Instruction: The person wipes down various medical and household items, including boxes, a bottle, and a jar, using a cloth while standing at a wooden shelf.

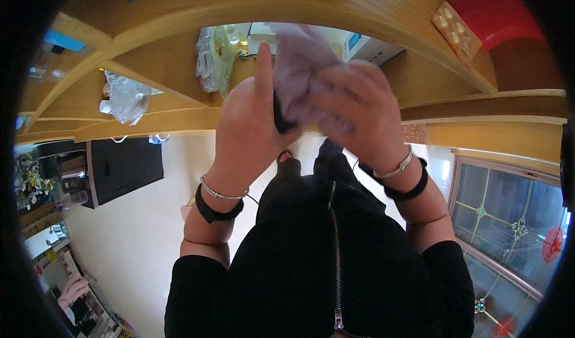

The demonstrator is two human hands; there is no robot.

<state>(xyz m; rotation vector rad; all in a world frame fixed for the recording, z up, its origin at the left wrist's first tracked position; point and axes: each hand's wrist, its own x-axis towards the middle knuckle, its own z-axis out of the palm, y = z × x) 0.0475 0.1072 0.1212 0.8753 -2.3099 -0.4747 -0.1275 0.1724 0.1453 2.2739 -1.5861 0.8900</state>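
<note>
A soft mauve cloth (299, 53) bunches between two hands at a wooden shelf (239, 5), the blurred right hand (365, 110) pressing it, the left hand (242, 119) clasping a half-hidden dark item (280, 113); a crinkled plastic bag (208, 62), contents unclear, sits left.

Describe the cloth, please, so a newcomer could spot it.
Find the wooden shelving across the top. At its middle, between the left hand and right hand, is the mauve cloth. Unlike the white box right of it, it is soft, crumpled fabric.
</note>
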